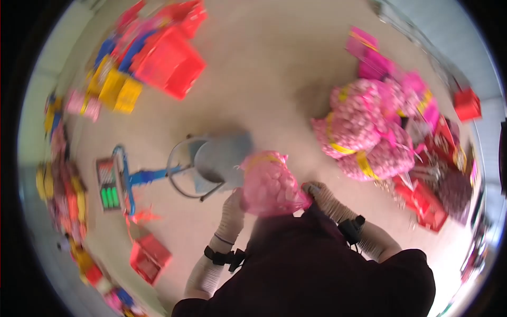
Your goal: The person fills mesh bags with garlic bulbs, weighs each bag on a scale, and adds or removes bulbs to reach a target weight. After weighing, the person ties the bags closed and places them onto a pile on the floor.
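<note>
A pink see-through plastic bag (269,185), filled with pale lumps and marked with a yellow band, is in front of my body. My left hand (231,211), in a pale glove, holds the bag's left side, its fingertips hidden by the bag. At the bag's lower right corner, my gloved right hand (319,196) is closed on the gathered plastic. Just beyond the bag, to the left, is a grey bucket-like container (224,156) with a dark hoop beside it. Motion blurs the view.
A blue-framed scale (124,177) with a green display stands left. Large filled pink bags (359,119) are heaped right, near a red crate (425,203). Red crates (171,63) and yellow bins (120,91) are at upper left. Another red crate (150,259) sits lower left.
</note>
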Demonstrator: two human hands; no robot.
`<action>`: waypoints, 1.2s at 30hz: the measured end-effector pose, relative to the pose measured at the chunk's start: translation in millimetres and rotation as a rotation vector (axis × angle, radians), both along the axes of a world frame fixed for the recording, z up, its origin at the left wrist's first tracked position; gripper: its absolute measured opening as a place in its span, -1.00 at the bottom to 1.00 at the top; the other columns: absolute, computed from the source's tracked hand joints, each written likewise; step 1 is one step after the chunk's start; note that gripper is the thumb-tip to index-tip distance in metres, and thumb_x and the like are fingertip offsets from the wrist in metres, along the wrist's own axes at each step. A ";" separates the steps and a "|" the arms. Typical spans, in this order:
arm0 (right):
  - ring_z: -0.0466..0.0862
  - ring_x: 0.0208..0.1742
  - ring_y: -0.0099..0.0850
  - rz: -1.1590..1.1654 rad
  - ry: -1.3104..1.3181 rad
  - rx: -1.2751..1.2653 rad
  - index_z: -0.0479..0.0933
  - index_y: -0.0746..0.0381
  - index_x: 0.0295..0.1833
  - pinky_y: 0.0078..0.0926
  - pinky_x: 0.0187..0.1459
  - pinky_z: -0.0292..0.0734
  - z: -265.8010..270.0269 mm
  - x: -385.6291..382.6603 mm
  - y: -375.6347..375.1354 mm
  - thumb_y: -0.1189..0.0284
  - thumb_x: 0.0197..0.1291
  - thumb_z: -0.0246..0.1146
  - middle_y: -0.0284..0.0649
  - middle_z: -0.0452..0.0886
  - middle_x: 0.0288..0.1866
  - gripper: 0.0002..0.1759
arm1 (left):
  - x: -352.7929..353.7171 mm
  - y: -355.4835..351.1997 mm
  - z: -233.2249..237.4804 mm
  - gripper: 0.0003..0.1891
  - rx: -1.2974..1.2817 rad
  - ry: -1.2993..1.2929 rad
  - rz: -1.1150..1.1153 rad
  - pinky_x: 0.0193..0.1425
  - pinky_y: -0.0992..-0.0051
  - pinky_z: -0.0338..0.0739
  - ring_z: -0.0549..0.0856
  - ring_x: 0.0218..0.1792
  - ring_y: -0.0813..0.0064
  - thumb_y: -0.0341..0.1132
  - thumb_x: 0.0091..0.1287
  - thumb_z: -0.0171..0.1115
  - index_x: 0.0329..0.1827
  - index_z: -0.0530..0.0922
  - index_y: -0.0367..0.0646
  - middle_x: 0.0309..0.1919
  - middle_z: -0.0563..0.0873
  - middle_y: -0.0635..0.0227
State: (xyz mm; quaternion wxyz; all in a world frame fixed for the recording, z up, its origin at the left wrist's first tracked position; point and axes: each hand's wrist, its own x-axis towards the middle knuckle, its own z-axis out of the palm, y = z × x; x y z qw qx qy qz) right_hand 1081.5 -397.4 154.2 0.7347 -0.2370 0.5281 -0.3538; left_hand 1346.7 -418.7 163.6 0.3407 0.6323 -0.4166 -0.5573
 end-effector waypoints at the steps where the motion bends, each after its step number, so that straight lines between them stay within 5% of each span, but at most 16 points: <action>1: 0.44 -0.30 -0.64 0.064 0.331 -0.309 0.51 0.32 -0.16 -0.68 -0.21 0.36 -1.0 -12.5 17.1 0.32 0.26 0.01 -0.40 0.51 -0.33 -0.71 | -12.7 -6.9 3.8 -0.60 -0.002 -0.053 -0.183 -0.51 0.56 0.27 0.36 -0.64 0.64 -0.06 0.40 -0.14 -0.56 0.40 -0.06 -0.66 0.42 0.46; 4: 0.43 -0.32 -0.64 -0.075 0.409 -0.200 0.51 0.32 -0.17 -0.68 -0.24 0.35 -59.7 -73.6 81.3 0.32 0.25 0.00 -0.40 0.49 -0.35 -0.70 | -80.3 -11.9 -29.3 -0.62 -0.099 0.067 -0.371 -0.34 0.50 0.40 0.49 -0.49 0.55 -0.06 0.39 -0.11 -0.47 0.44 -0.13 -0.53 0.52 0.36; 5: 0.40 -0.38 -0.64 -0.235 0.411 -0.206 0.52 0.33 -0.16 -0.69 -0.29 0.33 -60.8 -81.1 95.6 0.31 0.27 0.00 -0.42 0.46 -0.39 -0.69 | -109.8 -14.6 -18.4 -0.68 0.338 0.355 -0.166 -0.19 0.42 0.44 0.56 -0.34 0.44 -0.16 0.39 -0.10 -0.37 0.45 -0.22 -0.42 0.58 0.24; 7: 0.39 -0.40 -0.64 -0.395 0.388 -0.110 0.52 0.32 -0.15 -0.69 -0.31 0.32 -45.0 -108.3 117.8 0.30 0.27 0.01 -0.43 0.46 -0.41 -0.69 | -144.7 -3.5 -83.0 -0.72 0.448 0.414 -0.155 -0.19 0.41 0.44 0.58 -0.33 0.41 -0.20 0.38 -0.08 -0.31 0.45 -0.26 -0.42 0.58 0.19; 8: 0.38 -0.43 -0.64 -0.535 0.352 -0.012 0.52 0.32 -0.14 -0.69 -0.33 0.32 -37.6 -120.3 127.6 0.29 0.27 0.02 -0.44 0.45 -0.44 -0.68 | -169.7 -5.4 -70.6 -0.74 0.556 0.466 -0.120 -0.19 0.40 0.44 0.59 -0.33 0.38 -0.24 0.37 -0.06 -0.24 0.45 -0.29 -0.42 0.58 0.14; 9: 0.37 -0.46 -0.64 -0.623 0.405 -0.004 0.53 0.32 -0.14 -0.68 -0.35 0.31 -48.4 -134.2 138.7 0.27 0.26 0.05 -0.46 0.43 -0.48 -0.67 | -185.4 -1.5 -51.8 -0.76 -0.083 0.108 -0.633 -0.17 0.42 0.45 0.61 -0.31 0.39 -0.24 0.35 -0.03 -0.16 0.47 -0.26 -0.42 0.59 0.22; 13: 0.31 -0.48 -0.65 -0.913 0.271 0.028 0.55 0.30 -0.19 -0.68 -0.38 0.21 -60.4 -200.6 175.2 0.28 0.21 0.12 -0.50 0.38 -0.51 -0.71 | -269.8 32.5 -116.6 -0.71 0.123 0.178 -0.635 -0.16 0.45 0.46 0.59 -0.27 0.42 -0.16 0.35 -0.01 -0.11 0.49 -0.22 -0.35 0.61 0.33; 15: 0.30 -0.47 -0.66 -0.954 0.282 0.056 0.56 0.28 -0.20 -0.68 -0.37 0.21 -84.3 -229.4 208.8 0.28 0.21 0.12 -0.50 0.37 -0.51 -0.72 | -303.2 57.8 -143.1 -0.70 0.561 0.339 -0.445 -0.16 0.47 0.45 0.55 -0.23 0.49 -0.13 0.36 -0.03 -0.07 0.50 -0.16 -0.26 0.60 0.40; 19: 0.28 -0.47 -0.66 -1.046 0.320 0.160 0.54 0.24 -0.28 -0.67 -0.37 0.21 -91.1 -263.3 256.0 0.29 0.20 0.14 -0.52 0.33 -0.53 -0.77 | -350.5 99.0 -157.3 -0.68 0.649 0.321 -0.458 -0.14 0.50 0.44 0.51 -0.19 0.55 -0.11 0.37 -0.05 -0.01 0.50 -0.12 -0.18 0.59 0.41; 21: 0.28 -0.49 -0.65 -1.099 0.355 0.196 0.53 0.23 -0.32 -0.67 -0.38 0.20 -94.2 -279.2 270.9 0.30 0.20 0.13 -0.52 0.32 -0.54 -0.78 | -376.8 103.8 -153.0 -0.72 0.763 0.229 -0.479 -0.23 0.57 0.42 0.48 -0.31 0.65 -0.11 0.37 -0.06 -0.09 0.51 -0.06 -0.31 0.56 0.51; 25: 0.29 -0.53 -0.63 -1.140 0.415 0.128 0.47 0.21 -0.45 -0.63 -0.41 0.22 -109.2 -328.4 264.3 0.32 0.19 0.12 -0.49 0.32 -0.58 -0.78 | -420.5 96.8 -243.9 -0.81 0.508 0.311 -0.601 -0.48 0.67 0.27 0.33 -0.56 0.77 -0.09 0.33 0.02 -0.33 0.48 0.05 -0.58 0.36 0.64; 28: 0.31 -0.53 -0.60 -1.137 0.518 0.149 0.46 0.20 -0.48 -0.61 -0.41 0.23 -130.6 -372.2 228.6 0.31 0.20 0.12 -0.46 0.34 -0.60 -0.75 | -474.6 65.0 -236.6 -0.82 0.529 0.319 -0.453 -0.47 0.64 0.29 0.37 -0.56 0.71 -0.09 0.31 0.06 -0.36 0.47 0.06 -0.57 0.40 0.62; 31: 0.33 -0.52 -0.58 -1.180 0.510 0.209 0.47 0.21 -0.46 -0.60 -0.40 0.24 -185.3 -399.8 216.4 0.28 0.21 0.11 -0.42 0.39 -0.59 -0.73 | -492.0 50.8 -322.6 -0.80 0.421 0.175 -0.578 -0.42 0.59 0.34 0.40 -0.53 0.66 -0.08 0.30 0.08 -0.37 0.46 0.05 -0.56 0.42 0.60; 34: 0.37 -0.51 -0.55 -1.162 0.491 0.302 0.49 0.26 -0.42 -0.58 -0.38 0.28 -237.6 -414.3 222.8 0.25 0.21 0.10 -0.37 0.46 -0.58 -0.69 | -513.8 33.3 -268.6 -0.80 0.654 0.370 -0.268 -0.31 0.52 0.40 0.49 -0.38 0.61 -0.07 0.30 0.09 -0.26 0.46 0.04 -0.45 0.51 0.55; 36: 0.43 -0.48 -0.55 -1.031 0.615 0.245 0.53 0.31 -0.28 -0.59 -0.34 0.34 -228.0 -426.3 209.8 0.26 0.16 0.15 -0.34 0.50 -0.53 -0.71 | -508.8 23.5 -267.0 -0.76 0.623 0.337 -0.381 -0.20 0.46 0.43 0.52 -0.19 0.60 -0.08 0.29 0.09 -0.10 0.44 0.03 -0.26 0.56 0.53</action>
